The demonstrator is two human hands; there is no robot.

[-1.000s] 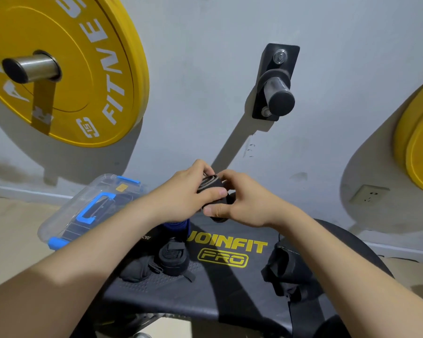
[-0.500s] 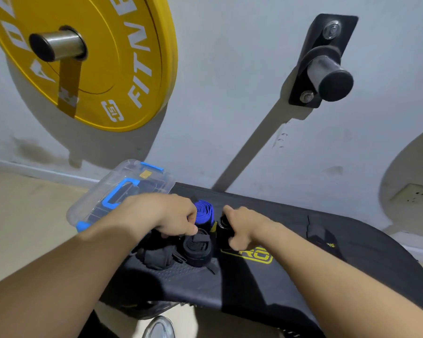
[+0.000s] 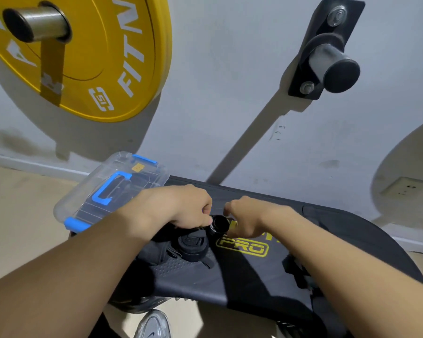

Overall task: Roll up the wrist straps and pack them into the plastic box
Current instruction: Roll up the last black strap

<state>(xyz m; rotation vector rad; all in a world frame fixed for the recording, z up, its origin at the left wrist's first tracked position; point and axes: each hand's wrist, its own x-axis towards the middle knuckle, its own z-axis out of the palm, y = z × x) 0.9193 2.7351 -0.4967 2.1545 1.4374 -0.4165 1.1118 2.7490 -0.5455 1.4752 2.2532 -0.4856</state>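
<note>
We face a grey wall carrying a yellow weight plate (image 3: pixel 83 64) and a black peg (image 3: pixel 334 67), with a black bench pad (image 3: pixel 254 276) below it. A clear plastic box (image 3: pixel 113 189) with a blue handle sits at the pad's left end. Between the hands, low over the pad, is a rolled black strap (image 3: pixel 219 224). The right hand (image 3: pixel 247 218) pinches its right side with curled fingers. The left hand (image 3: pixel 178 211) is curled too, fingertips touching the roll's left edge; we cannot tell whether it grips. A second rolled strap (image 3: pixel 193 245) lies just in front on the pad.
</note>
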